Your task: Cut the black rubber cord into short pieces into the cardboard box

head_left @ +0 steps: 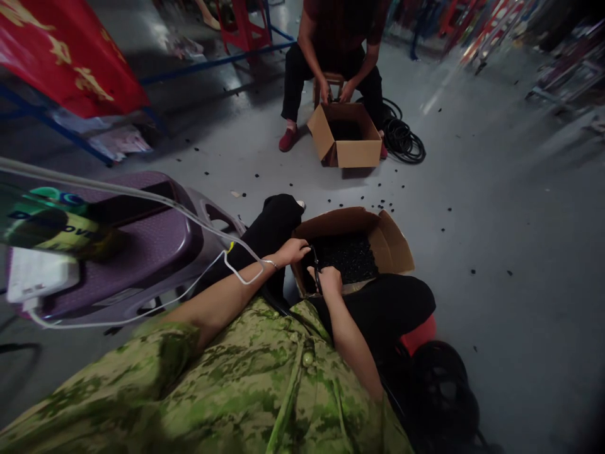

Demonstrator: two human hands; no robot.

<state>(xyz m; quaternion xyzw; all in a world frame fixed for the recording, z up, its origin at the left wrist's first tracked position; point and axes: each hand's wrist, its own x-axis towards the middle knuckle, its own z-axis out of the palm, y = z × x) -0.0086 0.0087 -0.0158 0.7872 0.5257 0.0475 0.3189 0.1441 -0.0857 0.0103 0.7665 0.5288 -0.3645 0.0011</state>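
Between my knees sits an open cardboard box (394,243) with many small black pieces (352,258) inside. Over its left side, my left hand (293,251) is closed on a black strip (316,260). Close by on the right, my right hand (329,281) is wrapped round a dark tool or handle at the strip's lower part; its exact shape is too small to tell. A black ribbed tube (276,302) lies across my lap, below my left wrist.
A purple stool (189,236) at the left bears a bottle (57,221) and a white charger (42,274) with cables. Ahead, a seated person works over another cardboard box (359,153), beside coiled black tubing (404,140). More black coils (444,391) lie at the lower right.
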